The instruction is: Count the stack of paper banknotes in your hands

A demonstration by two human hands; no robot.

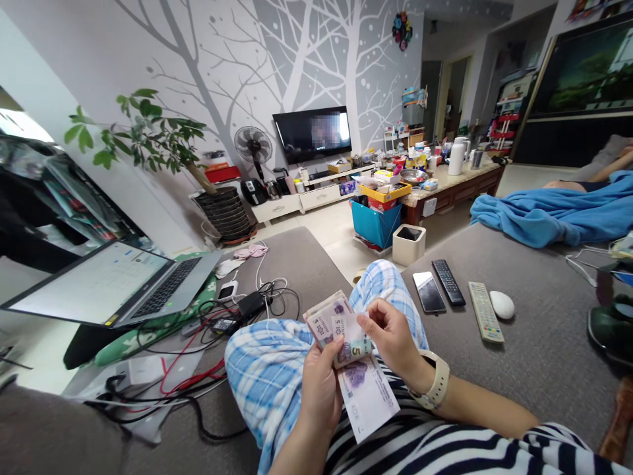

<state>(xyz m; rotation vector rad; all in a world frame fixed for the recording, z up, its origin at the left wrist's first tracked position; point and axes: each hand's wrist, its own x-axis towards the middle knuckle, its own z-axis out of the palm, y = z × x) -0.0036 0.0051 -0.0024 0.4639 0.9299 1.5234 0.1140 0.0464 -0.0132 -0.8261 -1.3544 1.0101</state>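
Observation:
A bundle of purple banknotes [324, 323] marked with a 5 is gripped by my left hand [320, 376], its thumb pressed across the top note. My right hand [393, 336] pinches the upper right corner of a note in that bundle between thumb and fingertips. Below the bundle, a single banknote [368, 399] extends toward my striped shirt; whether the left fingers hold its upper end is hidden. Both hands are above my lap, in blue checked trousers [267, 363]. A pale watch [435, 382] is on my right wrist.
On the grey sofa to the right are a phone [429, 291], a black remote [448, 282], a beige remote [485, 311] and a white mouse [502, 305]. Tangled cables [237, 316] and an open laptop [168, 284] occupy the left. Someone lies by a blue blanket [548, 208].

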